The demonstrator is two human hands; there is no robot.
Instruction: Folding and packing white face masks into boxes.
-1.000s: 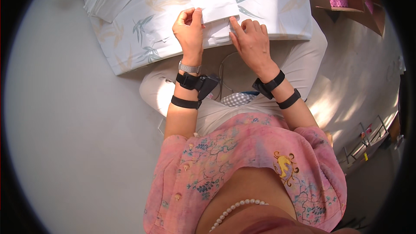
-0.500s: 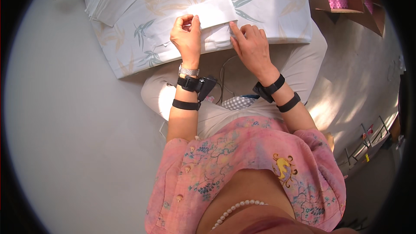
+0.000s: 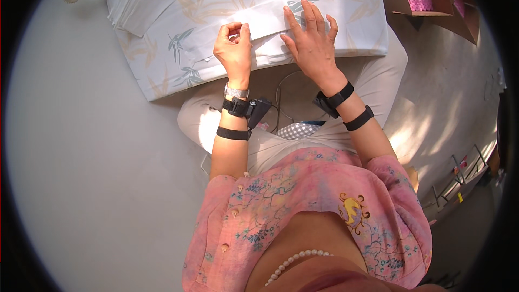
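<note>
The white folded sheet [image 3: 265,19] lies on the leaf-print cloth [image 3: 178,48], close to its near edge. Your left hand [image 3: 233,48] pinches its left end; your right hand [image 3: 311,35] presses it flat, fingers spread. Bare grey floor [image 3: 81,157] lies open leftward

1. Pink blouse [image 3: 303,205] with a blue-green floral print and a yellow emblem right of the pearl necklace [image 3: 294,258].
2. Light beige trousers [image 3: 281,130], above the blouse.
3. Silver wristwatch [image 3: 236,91] and two black straps on the left wrist.
4. Two black straps [image 3: 348,109] on the right wrist.
</note>
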